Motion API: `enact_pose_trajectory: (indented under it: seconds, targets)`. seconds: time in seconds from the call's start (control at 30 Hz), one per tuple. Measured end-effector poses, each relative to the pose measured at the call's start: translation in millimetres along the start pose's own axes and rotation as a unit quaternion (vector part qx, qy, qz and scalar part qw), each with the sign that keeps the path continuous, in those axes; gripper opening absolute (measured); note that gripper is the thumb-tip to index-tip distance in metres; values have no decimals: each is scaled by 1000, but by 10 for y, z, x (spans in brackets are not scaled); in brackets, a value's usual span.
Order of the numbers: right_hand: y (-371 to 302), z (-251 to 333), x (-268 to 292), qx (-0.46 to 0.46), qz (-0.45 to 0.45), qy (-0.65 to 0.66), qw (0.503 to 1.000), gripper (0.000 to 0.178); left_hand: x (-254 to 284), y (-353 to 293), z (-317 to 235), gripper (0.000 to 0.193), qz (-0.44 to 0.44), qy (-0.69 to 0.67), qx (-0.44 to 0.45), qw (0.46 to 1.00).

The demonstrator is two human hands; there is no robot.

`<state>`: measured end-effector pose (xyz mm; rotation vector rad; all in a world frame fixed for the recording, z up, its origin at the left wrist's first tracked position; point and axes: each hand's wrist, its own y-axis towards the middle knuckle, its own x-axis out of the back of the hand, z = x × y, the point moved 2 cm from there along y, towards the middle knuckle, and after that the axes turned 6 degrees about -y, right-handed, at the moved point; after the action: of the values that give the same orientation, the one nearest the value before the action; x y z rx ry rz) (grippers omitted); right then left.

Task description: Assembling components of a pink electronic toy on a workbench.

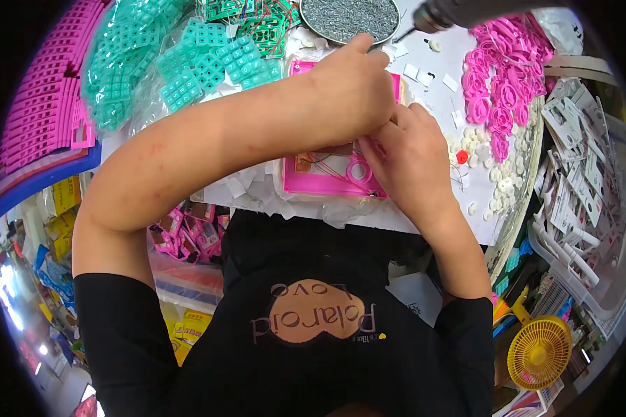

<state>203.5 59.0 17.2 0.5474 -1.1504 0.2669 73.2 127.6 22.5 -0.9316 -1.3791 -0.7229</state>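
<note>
From where I stand, the person's left hand [358, 87] is bent across above the pink casing [327, 190], its fingers curled in closely. The right hand [419, 149] meets it at the casing's right side, fingers bent inward and the two hands seeming to touch. Whatever might be pinched between them is hidden, so I can't tell if either grips anything, or how far the fingertips are parted. The casing lies on the bench [481, 228] right before the person, thin wires [327, 167] and a pink ring [358, 169] showing inside. Just beyond the left hand sits a round dish of screws [350, 19].
</note>
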Motion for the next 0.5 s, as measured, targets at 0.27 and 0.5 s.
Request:
enact_pose_trajectory:
  seconds: [0.27,0.5]
  targets:
    - [106,27,15,-16,114,-47,992,6,2,66,226,12,49,-102,83,990]
    - [400,5,119,105,106,-73,986,7,46,-78,352,16,-6,-219,152,964]
